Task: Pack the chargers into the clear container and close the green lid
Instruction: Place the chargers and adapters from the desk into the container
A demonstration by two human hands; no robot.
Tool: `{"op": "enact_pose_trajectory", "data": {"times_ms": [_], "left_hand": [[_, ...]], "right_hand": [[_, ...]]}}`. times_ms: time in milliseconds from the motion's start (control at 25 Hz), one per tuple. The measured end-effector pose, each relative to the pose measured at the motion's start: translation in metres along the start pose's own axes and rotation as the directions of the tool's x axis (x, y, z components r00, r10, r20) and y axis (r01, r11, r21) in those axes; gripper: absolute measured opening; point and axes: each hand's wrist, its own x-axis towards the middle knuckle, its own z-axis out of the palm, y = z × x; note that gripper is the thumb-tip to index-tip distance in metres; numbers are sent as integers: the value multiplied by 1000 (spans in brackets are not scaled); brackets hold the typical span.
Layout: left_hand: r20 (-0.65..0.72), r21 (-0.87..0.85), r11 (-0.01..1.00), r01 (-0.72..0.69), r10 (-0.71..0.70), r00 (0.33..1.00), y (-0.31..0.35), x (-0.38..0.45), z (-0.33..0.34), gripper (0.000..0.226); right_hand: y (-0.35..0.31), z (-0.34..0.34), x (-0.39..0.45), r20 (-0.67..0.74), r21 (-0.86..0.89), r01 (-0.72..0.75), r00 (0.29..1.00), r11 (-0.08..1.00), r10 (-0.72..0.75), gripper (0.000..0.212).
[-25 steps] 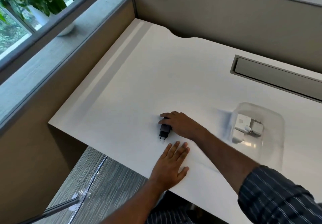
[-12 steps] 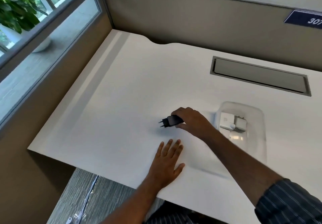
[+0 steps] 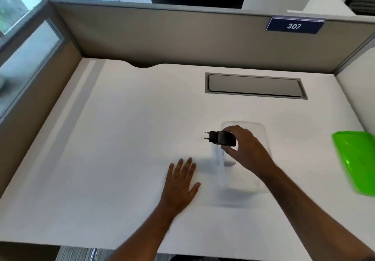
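My right hand (image 3: 245, 149) grips a black charger (image 3: 220, 138) with its two prongs pointing left, held above the left edge of the clear container (image 3: 255, 181). The container stands open on the white desk, and my hand and motion blur hide most of its inside. The green lid (image 3: 357, 159) lies flat on the desk at the far right, apart from the container. My left hand (image 3: 181, 177) rests flat on the desk with fingers spread, just left of the container.
A grey cable hatch (image 3: 255, 86) is set into the white desk (image 3: 121, 139) behind the container. Beige partition walls (image 3: 182, 37) close off the back and left sides, with a blue sign reading 307 (image 3: 294, 25) on the back one.
My right hand lifted the black charger off the desk and carried it right, over the clear container. The view swung right, bringing the green lid into sight. My left hand stayed flat.
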Motion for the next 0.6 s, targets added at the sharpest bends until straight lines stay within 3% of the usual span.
{"op": "enact_pose_trajectory", "data": {"times_ms": [200,320,480,600], "left_hand": [[-9,-7,1000,-31,31,999,2,24,-2,65],[-7,-8,999,-38,38,999,2,32,-1,65],[-1,-5,999,-36,36,999,1,34,1,65],[5,-11,999,-32,32,999,1,35,0,66]], "right_hand": [[24,-21,-26,-8,-67,-140,990,988,140,42],[35,-20,-40,84,-143,-197,974,970,210,36],[46,-2,-55,167,-244,-184,959,952,229,42],[51,10,-58,242,-288,-182,936,940,255,31]]}}
